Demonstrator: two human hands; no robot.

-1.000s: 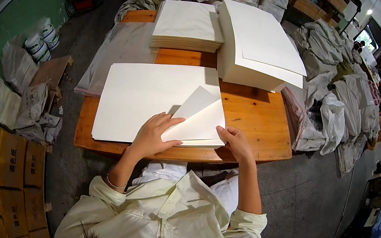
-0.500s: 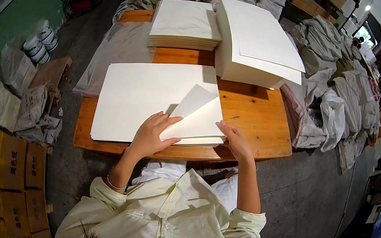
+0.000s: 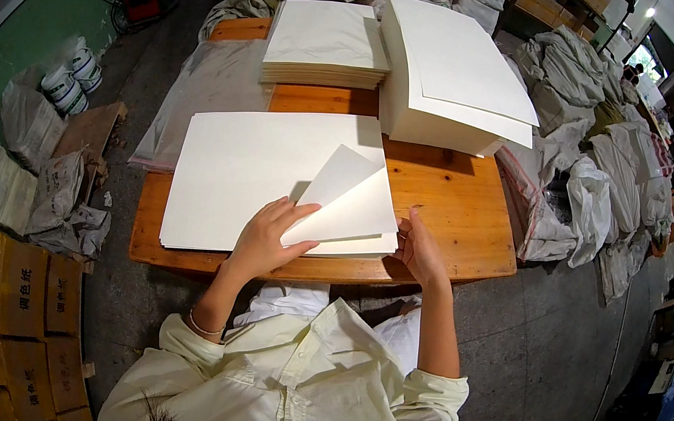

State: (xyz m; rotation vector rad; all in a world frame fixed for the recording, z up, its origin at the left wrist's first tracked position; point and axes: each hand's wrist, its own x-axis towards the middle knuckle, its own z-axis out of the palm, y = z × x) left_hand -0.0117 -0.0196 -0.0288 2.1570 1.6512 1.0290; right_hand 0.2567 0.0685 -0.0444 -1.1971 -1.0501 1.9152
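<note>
A low stack of large white paper sheets (image 3: 248,161) lies near the table's front edge. The near right corner of a top sheet (image 3: 335,177) is folded back over the stack. My left hand (image 3: 270,233) lies at the fold and holds the sheet between its thumb and fingers. At the stack's right edge is my right hand (image 3: 422,252), thumb raised and apart from the fingers. Those fingers are curled beside the paper's corner, their tips partly hidden, and I see nothing held in them.
On the wooden table (image 3: 450,220), a shorter paper stack (image 3: 325,37) and a tall one (image 3: 465,72) stand at the back. A clear plastic sheet (image 3: 214,94) hangs over the left side. Cloth sacks (image 3: 617,167) are heaped right, cardboard boxes (image 3: 25,285) lower left.
My right thumb has lifted off the sheet's edge, and that hand has opened slightly. My left hand stays almost in place at the folded sheet.
</note>
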